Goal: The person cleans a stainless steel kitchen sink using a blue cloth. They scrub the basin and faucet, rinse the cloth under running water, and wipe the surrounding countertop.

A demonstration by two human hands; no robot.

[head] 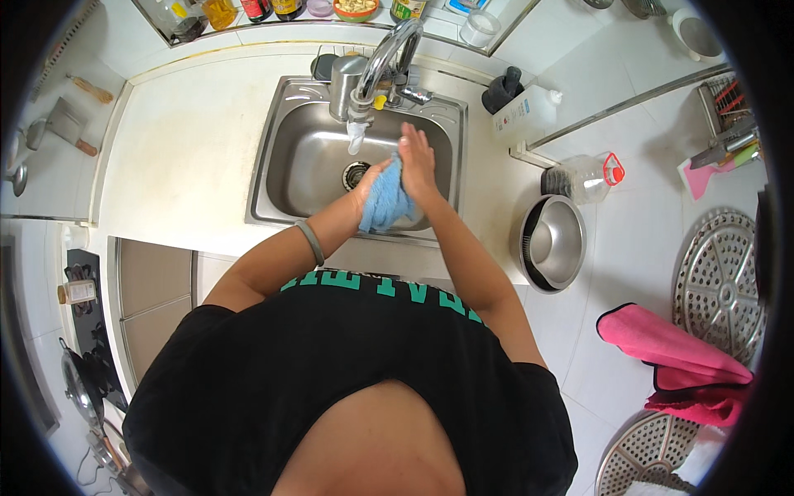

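Note:
A light-blue cloth [387, 197] is bunched between my two hands above the front of a stainless-steel sink [304, 139]. My left hand [368, 183] grips the cloth from its left side, with most of the fingers hidden behind it. On the other side, my right hand [417, 160] lies against the cloth with its fingers stretched out towards the back of the sink. A curved chrome faucet [377, 59] stands at the rear, and a white piece [356, 137] hangs from its outlet. The dark drain [356, 176] shows left of the cloth.
A metal cylinder [346, 87] stands beside the faucet. Right of the sink are a white jug [527, 115] and a black mortar [501, 93]. Metal bowls [554, 242] and a clear plastic bottle [586, 177] sit farther right. Pale countertop [186, 149] extends left.

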